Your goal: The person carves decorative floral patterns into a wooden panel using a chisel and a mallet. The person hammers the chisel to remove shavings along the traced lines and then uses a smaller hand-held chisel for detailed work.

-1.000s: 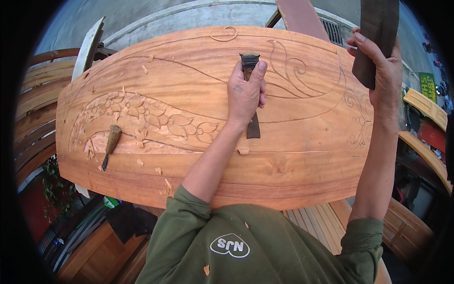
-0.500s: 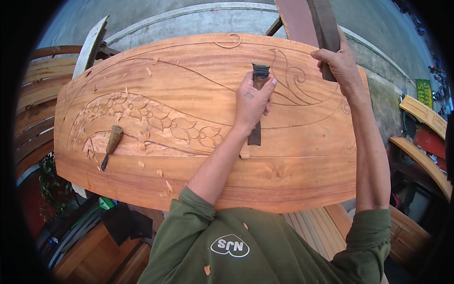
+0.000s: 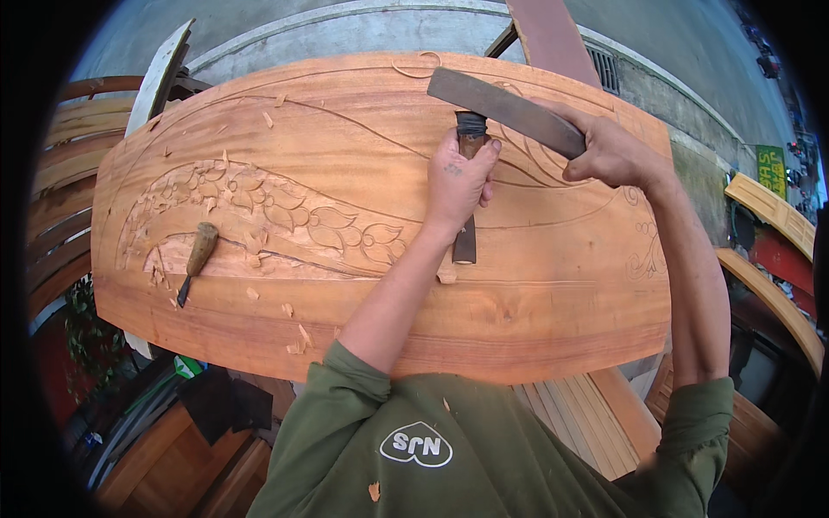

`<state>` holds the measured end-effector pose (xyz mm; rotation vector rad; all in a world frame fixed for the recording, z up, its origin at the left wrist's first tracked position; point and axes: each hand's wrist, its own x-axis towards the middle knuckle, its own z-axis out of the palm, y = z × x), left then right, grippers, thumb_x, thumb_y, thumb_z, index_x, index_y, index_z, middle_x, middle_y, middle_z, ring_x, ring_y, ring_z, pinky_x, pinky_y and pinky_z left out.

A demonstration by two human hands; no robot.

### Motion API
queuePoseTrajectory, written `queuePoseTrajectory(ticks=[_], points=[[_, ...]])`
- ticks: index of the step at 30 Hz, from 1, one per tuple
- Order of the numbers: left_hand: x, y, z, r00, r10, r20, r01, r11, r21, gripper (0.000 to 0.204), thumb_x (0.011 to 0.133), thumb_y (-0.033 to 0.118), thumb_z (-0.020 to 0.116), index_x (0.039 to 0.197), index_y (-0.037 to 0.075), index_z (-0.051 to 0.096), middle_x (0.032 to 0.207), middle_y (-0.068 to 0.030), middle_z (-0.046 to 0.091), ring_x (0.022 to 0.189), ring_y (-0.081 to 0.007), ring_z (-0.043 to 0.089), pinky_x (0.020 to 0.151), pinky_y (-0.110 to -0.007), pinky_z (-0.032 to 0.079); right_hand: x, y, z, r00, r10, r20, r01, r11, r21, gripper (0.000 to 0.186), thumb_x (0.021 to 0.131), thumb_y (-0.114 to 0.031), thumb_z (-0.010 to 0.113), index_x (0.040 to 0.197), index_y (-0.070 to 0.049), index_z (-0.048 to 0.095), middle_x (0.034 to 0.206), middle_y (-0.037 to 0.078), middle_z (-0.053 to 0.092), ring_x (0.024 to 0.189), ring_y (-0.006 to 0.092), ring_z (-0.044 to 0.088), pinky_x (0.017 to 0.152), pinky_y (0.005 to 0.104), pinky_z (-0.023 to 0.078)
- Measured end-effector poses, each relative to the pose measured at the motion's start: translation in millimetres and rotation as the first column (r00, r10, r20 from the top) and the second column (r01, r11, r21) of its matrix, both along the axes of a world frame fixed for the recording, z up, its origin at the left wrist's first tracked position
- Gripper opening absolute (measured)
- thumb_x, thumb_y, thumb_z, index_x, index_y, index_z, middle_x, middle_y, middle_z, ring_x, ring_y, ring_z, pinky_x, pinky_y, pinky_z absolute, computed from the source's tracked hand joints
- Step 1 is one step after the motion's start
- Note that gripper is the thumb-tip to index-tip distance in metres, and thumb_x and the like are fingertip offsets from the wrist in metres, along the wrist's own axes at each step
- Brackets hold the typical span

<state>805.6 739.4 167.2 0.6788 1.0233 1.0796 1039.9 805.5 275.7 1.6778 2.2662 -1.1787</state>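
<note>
My left hand (image 3: 459,183) is wrapped round the handle of a wide chisel (image 3: 465,245), its top bound in black and its flat dark blade pointing down at the wooden panel (image 3: 518,324). My right hand (image 3: 611,152) grips one end of a long, dark, bar-shaped mallet (image 3: 505,108). The mallet's far part lies across the chisel's butt end; whether they touch I cannot tell. A second chisel (image 3: 202,249), with a worn wooden handle and narrow dark blade, rests on the panel's left side. Carved leaves and flowers (image 3: 332,229) stand in relief left of my left hand.
Loose wood chips (image 3: 298,341) are scattered over the panel, and a curled shaving (image 3: 416,69) lies at its far edge. Drawn or scored scrolls (image 3: 646,246) mark its right side. Stacked curved wooden slats (image 3: 65,186) stand left; wooden pieces (image 3: 777,289) lie right.
The mallet has swung down and left from its raised position, turning from nearly upright to lying across the chisel's top. My left hand and the chisel have barely moved.
</note>
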Motion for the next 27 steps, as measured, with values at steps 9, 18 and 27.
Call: queuePoseTrajectory(ticks=[9, 18, 27], points=[[-7.9, -3.2, -11.6, 1.000, 0.020, -0.010, -0.020, 0.999, -0.025, 0.025, 0.104, 0.025, 0.077, 0.111, 0.007, 0.062, 0.072, 0.0010, 0.060, 0.048, -0.0068, 0.054, 0.041, -0.024, 0.042, -31.5, 6.6, 19.6, 0.989, -0.147, 0.004, 0.146, 0.979, -0.146, 0.099, 0.076, -0.010, 0.076, 0.168, -0.019, 0.043, 0.087, 0.004, 0.069, 0.066, 0.0118, 0.060, 0.059, 0.0310, 0.051], [7.1, -4.4, -3.4, 0.999, 0.001, -0.036, -0.002, 0.999, -0.035, 0.023, 0.104, 0.023, 0.076, 0.112, 0.005, 0.063, 0.071, 0.0015, 0.058, 0.048, -0.0062, 0.052, 0.041, -0.023, 0.041, -17.6, 13.8, 3.9, 0.814, -0.469, -0.342, 0.517, 0.854, 0.057, 0.098, 0.077, -0.010, 0.082, 0.167, -0.022, 0.045, 0.088, 0.007, 0.069, 0.072, 0.0152, 0.065, 0.061, 0.0332, 0.052], [5.4, -7.5, -1.6, 1.000, 0.006, -0.030, -0.008, 0.999, -0.044, 0.024, 0.104, 0.024, 0.076, 0.113, 0.007, 0.062, 0.071, 0.0022, 0.057, 0.047, -0.0059, 0.051, 0.040, -0.023, 0.038, -13.6, 14.5, 37.9, 0.892, -0.396, -0.219, 0.417, 0.907, 0.055, 0.102, 0.074, -0.012, 0.083, 0.167, -0.029, 0.046, 0.084, 0.009, 0.069, 0.066, 0.0173, 0.066, 0.057, 0.0347, 0.050]])
